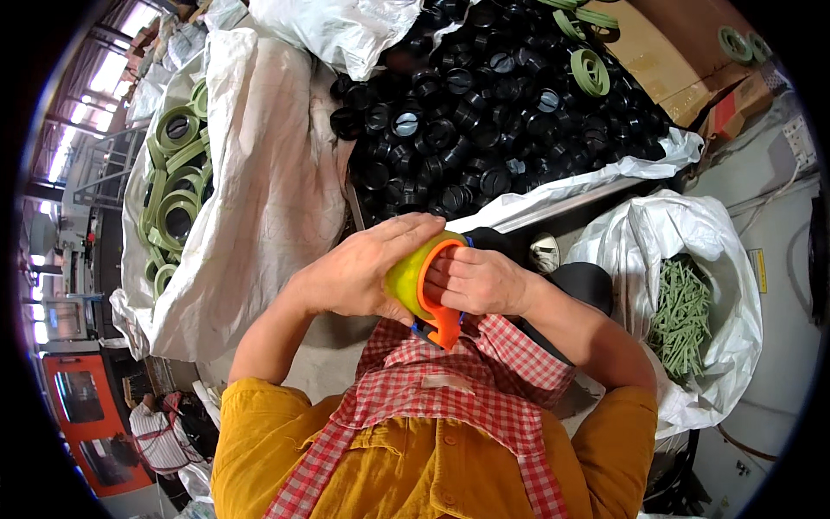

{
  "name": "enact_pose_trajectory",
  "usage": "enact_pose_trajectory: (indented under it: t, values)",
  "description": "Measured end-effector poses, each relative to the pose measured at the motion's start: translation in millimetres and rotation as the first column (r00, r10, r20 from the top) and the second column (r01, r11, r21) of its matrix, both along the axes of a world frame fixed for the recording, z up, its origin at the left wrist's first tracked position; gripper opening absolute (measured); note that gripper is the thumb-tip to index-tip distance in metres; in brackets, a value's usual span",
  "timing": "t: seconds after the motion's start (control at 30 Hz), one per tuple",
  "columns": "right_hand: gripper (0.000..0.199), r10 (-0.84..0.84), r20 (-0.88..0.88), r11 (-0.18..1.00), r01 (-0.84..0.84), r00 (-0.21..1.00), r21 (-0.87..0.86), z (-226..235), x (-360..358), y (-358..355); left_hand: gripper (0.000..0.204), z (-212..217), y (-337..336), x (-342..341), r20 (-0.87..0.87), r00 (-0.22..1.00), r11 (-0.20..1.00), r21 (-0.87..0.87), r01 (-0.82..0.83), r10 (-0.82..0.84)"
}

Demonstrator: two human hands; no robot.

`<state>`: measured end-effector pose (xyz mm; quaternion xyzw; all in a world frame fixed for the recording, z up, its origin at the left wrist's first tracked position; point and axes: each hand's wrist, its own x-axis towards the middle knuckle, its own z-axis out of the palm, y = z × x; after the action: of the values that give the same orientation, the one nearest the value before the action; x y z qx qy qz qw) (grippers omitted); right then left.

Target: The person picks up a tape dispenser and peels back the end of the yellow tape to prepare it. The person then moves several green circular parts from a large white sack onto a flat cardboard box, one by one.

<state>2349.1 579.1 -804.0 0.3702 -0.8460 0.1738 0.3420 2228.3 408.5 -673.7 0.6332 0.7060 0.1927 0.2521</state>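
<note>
1. Cup (403,280), yellow-green, orange rim: between both hands; long axis roughly crosswise, mouth rightward.
2. Left hand (367,264): cup's left, nearer its closed end; fingers clamped around its wall.
3. Right hand (486,282): cup's mouth; fingers together, tips hidden, grip cannot be told.
4. Black caps (458,130): beyond cup.

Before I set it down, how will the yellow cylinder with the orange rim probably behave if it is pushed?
The yellow cylinder is probably light for its size, because it looks hollow, with the right hand reaching inside. On its side it may roll, since it is round, but the orange tab jutting from the rim could stop it.
</note>
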Motion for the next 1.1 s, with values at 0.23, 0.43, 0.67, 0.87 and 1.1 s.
enact_pose_trajectory:
  t: [0.23, 0.43, 0.67, 0.87, 1.1]
  values:
    - [0.015, -0.101, -0.033, 0.992, 0.098, 0.994, -0.083, 7, 1, 1, 0.099, 1, 3, 6, -0.176, 0.984, 0.988, 0.15, 0.025, 0.002]
    - [0.015, -0.154, -0.031, 0.979, 0.149, 0.988, -0.141, 9, 1, 4, 0.081, -11, -6, 9, -0.169, 0.981, 0.939, 0.343, -0.03, 0.093]
    - [0.005, -0.037, -0.072, 0.996, 0.031, 0.997, -0.079, -1, 0, -7, 0.082, 9, -3, -8, 0.075, 0.997, 0.992, 0.122, 0.018, -0.027]
    - [0.009, 0.058, -0.056, 0.996, -0.062, 0.997, -0.07, -6, -5, -15, 0.073, 4, 1, -31, 0.199, 0.978, 0.995, -0.052, 0.081, -0.069]
    - [0.005, 0.001, 0.05, 1.0, 0.0, 0.999, -0.019, -7, -4, -8, 0.058, 5, -4, -29, 0.116, 0.993, 0.999, 0.045, -0.013, 0.008]
